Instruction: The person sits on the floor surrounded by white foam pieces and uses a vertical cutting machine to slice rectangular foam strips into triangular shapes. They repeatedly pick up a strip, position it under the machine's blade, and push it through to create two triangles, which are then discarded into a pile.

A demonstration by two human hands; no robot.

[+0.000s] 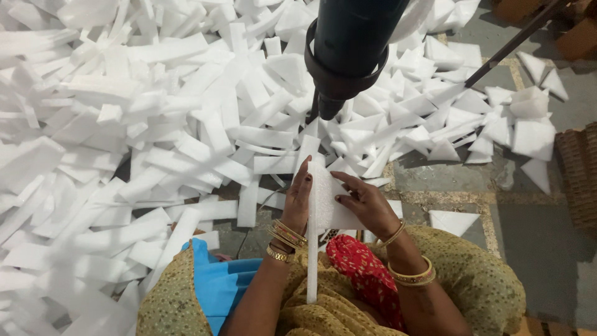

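White foam, a long folded strip of soft packing sheet (314,249), stands on edge between both hands, its lower end over the lap, its top just under the dark cylindrical heat tool (348,50); the left hand (298,202) presses flat on its left face, fingers nearly straight, closed on nothing else; the right hand (367,205) pinches the right face, fingers curled round the fold; judged from this, the step goes best with the two layers kept flush, fingertips kept back from the dark tapered nozzle (328,109) beyond them, and even pressure along the seam; past the hands and to their left spreads a heap of white foam offcuts (155,112) on the grey stone floor (535,236).
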